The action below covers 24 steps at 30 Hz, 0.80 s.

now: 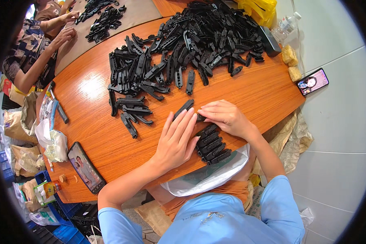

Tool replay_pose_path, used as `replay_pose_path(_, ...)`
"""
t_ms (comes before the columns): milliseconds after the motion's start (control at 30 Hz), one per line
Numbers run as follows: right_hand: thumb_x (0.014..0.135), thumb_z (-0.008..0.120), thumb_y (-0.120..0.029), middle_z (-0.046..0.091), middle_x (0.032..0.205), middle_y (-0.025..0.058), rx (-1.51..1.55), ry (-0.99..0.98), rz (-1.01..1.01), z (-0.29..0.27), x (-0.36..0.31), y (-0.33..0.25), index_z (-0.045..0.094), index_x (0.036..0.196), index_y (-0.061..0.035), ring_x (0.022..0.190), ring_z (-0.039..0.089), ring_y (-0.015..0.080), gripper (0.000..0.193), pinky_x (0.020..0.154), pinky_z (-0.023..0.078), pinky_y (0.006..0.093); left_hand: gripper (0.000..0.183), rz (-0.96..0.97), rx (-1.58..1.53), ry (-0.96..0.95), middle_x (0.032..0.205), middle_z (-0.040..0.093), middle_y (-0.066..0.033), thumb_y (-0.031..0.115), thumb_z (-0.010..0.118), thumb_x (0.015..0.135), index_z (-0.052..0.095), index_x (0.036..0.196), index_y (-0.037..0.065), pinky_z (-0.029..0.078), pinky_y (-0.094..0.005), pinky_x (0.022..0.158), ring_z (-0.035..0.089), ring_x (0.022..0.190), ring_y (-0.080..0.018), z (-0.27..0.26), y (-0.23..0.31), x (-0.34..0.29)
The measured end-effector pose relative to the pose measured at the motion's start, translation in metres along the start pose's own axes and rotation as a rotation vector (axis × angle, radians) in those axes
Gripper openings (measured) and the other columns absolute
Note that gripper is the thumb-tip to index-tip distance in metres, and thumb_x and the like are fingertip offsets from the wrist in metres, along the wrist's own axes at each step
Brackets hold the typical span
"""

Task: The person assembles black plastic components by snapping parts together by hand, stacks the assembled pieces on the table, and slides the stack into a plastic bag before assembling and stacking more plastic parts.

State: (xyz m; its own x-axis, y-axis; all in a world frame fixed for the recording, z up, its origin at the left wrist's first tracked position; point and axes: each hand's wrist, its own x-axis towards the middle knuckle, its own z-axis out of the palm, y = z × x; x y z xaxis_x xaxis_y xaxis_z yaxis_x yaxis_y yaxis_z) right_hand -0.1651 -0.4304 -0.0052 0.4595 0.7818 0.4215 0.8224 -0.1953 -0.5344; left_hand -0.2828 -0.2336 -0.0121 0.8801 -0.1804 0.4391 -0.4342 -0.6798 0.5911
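Note:
My left hand (175, 140) lies with its fingers stretched out together, their tips against a long black plastic piece (184, 108) on the wooden table. Close beside it, my right hand (227, 116) pinches a black plastic piece (200, 118); its far end is partly hidden by the fingers. Just below the hands, near the table edge, several similar pieces lie side by side in a neat row (211, 147). A smaller loose cluster of black pieces (135, 109) lies to the left, beyond my left hand.
A large heap of black pieces (199, 36) covers the table's far side. Phones lean at the left edge (85, 167) and right edge (313, 82). A plastic bottle (288, 23) and yellow bag (260, 12) stand far right. Another person's hands (67, 34) rest far left.

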Motion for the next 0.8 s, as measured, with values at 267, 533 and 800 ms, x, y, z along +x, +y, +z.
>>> replay_pose_path(267,0.077,0.07,-0.005,0.068,0.105,0.0087,0.045,-0.018,-0.029,0.004,-0.002,0.0,0.067,0.111,-0.005,0.097,0.066,0.0269,0.034,0.085,0.054,0.0373,0.051,0.063,0.331,-0.14,0.139,0.05,-0.0103,0.022,0.062,0.086,0.053,0.131,0.0,0.011,-0.0578,0.114,0.035,0.138,-0.0255,-0.001,0.002,-0.005)
replay_pose_path(533,0.078,0.067,-0.004,0.068,0.111,0.0089,0.071,-0.05,-0.003,0.002,-0.002,0.001,0.068,0.111,-0.0064,0.101,0.065,0.028,0.033,0.092,0.054,0.0374,0.049,0.039,0.278,-0.161,0.134,0.054,-0.0116,0.022,0.062,0.085,0.055,0.129,0.0,0.011,-0.0578,0.114,0.037,0.137,-0.0269,-0.003,0.005,-0.002)
replay_pose_path(800,0.08,0.068,-0.009,0.069,0.108,0.0097,0.038,-0.056,-0.002,0.002,-0.001,0.003,0.068,0.11,-0.0075,0.098,0.067,0.0282,0.03,0.089,0.054,0.0383,0.049,0.017,0.176,-0.11,0.131,0.056,-0.0136,0.019,0.061,0.084,0.055,0.128,-0.001,0.011,-0.0573,0.114,0.039,0.135,-0.029,-0.004,0.0,0.004)
